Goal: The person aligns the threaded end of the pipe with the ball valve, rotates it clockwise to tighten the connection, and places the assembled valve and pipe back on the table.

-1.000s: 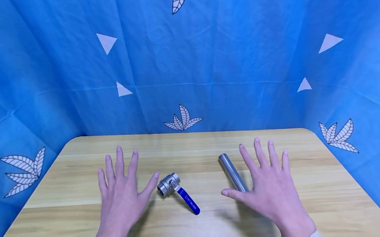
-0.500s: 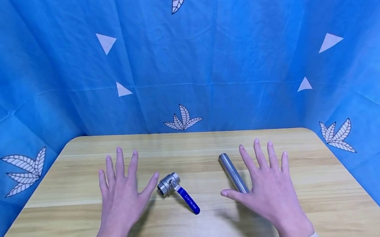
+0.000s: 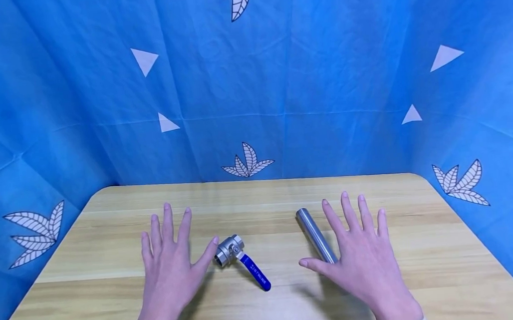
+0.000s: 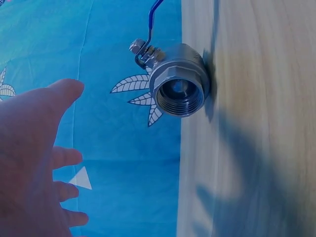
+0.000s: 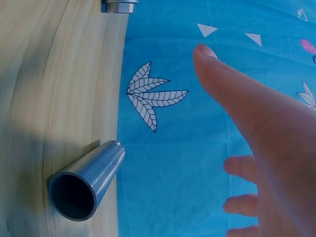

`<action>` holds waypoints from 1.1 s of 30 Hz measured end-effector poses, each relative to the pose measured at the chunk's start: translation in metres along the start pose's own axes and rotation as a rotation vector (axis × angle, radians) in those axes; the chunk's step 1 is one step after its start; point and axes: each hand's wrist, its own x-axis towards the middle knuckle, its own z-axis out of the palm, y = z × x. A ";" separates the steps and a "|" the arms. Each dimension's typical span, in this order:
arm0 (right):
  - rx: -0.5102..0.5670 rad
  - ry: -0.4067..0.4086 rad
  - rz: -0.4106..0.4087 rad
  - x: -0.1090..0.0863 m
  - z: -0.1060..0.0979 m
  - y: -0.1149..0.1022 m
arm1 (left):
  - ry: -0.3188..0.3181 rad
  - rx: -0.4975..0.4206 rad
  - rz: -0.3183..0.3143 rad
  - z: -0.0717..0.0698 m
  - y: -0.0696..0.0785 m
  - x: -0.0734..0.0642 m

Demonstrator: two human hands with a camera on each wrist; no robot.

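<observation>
Currently, the left hand (image 3: 170,277) and right hand (image 3: 368,267) hover above the wooden tabletop (image 3: 273,319), backs toward the head camera, fingers straight and fanned wide, thumbs pointing inward, neither holding anything. Between them, nearer the left hand, the steel valve (image 3: 229,251) lies on the tabletop. The left thumb tip overlaps its edge in the head view, but the left wrist view shows the two apart. Its blue lever (image 3: 255,272) slants toward the person and to the right. The metal pipe (image 3: 314,233) lies aslant beneath the right hand, which covers its near end from above; the right wrist view shows that hollow end well clear of the fingers. Patterned blue cloth (image 3: 345,82) hangs behind.
</observation>
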 end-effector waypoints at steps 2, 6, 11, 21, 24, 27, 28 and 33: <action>0.010 -0.006 0.004 0.000 0.000 0.001 | -0.007 -0.015 0.000 0.001 0.000 0.000; 0.052 0.003 0.014 0.000 0.002 0.004 | -0.035 -0.055 0.000 0.005 -0.001 -0.001; 0.107 0.022 0.025 0.003 0.007 0.010 | -0.051 -0.099 -0.011 0.016 -0.003 -0.002; 0.204 -0.009 0.065 0.006 0.019 0.017 | -0.176 -0.392 -0.119 0.030 0.000 -0.002; 0.223 -0.015 0.077 0.007 0.022 0.019 | -0.179 -0.464 -0.140 0.034 0.001 -0.003; 0.247 -0.016 0.095 0.007 0.028 0.021 | -0.177 -0.527 -0.174 0.040 -0.002 -0.003; 0.256 -0.017 0.103 0.008 0.030 0.022 | -0.175 -0.547 -0.191 0.042 -0.004 -0.003; 0.331 -0.054 0.157 0.008 0.047 0.029 | -0.190 -0.652 -0.294 0.050 -0.015 -0.003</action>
